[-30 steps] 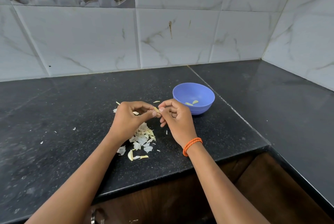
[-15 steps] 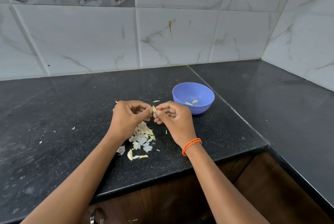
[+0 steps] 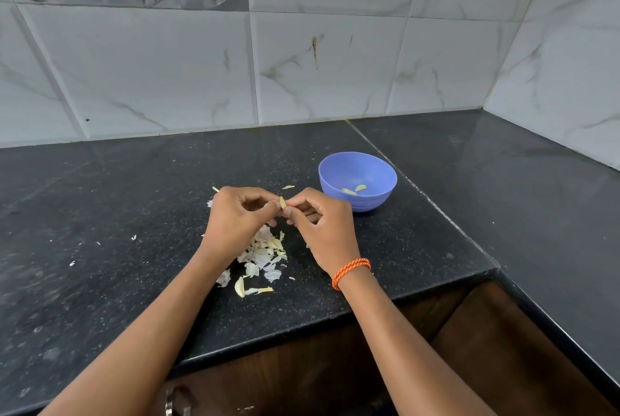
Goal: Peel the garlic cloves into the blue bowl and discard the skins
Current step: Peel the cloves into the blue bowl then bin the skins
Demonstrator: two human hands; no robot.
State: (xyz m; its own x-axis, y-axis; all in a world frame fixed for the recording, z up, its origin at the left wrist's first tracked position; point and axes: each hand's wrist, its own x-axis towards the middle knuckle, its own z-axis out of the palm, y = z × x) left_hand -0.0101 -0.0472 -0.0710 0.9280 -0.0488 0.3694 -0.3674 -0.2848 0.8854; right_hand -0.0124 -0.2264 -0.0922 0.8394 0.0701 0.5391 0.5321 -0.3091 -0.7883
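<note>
Head view: blue bowl [image 3: 357,180] holds two peeled cloves [image 3: 354,189]; left hand [image 3: 235,219] and right hand [image 3: 323,226] grip pinches one garlic clove [image 3: 282,203].

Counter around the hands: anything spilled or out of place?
Garlic skins lie loose on the black counter under the hands, with white flecks scattered left; none discarded yet. The blue bowl stands upright, unspilled.
</note>
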